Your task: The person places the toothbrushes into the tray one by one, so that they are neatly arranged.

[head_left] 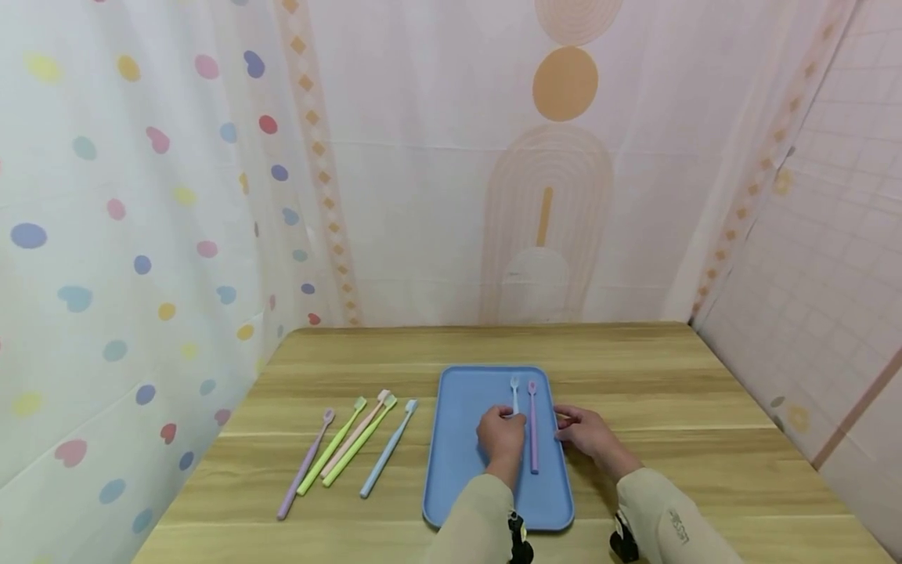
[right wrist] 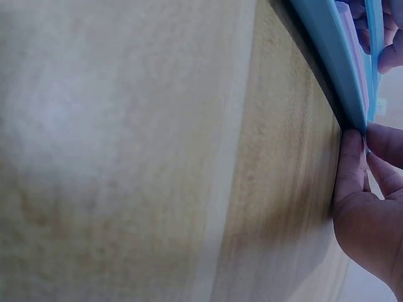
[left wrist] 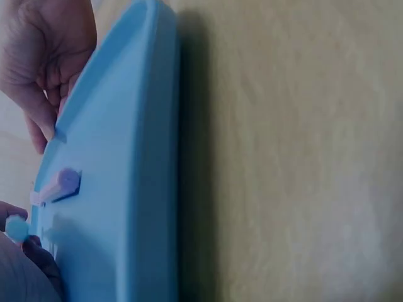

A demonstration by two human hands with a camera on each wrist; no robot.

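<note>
Ahead, a wooden table [head_left: 634, 352] is bearing a blue tray [head_left: 463, 399]; the right hand [head_left: 592, 434] is pinching its right rim, the left hand [head_left: 503, 439] is gripping a light-blue toothbrush [head_left: 515, 397] over it, beside a purple toothbrush [head_left: 533, 435] (five other toothbrushes [head_left: 358, 442] are lying leftward).

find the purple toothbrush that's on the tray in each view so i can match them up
Head: purple toothbrush, lower half, right of centre.
Left wrist: purple toothbrush, far left, just below mid-height.
Right wrist: purple toothbrush, upper right.
Shared landmark: the blue tray.
</note>
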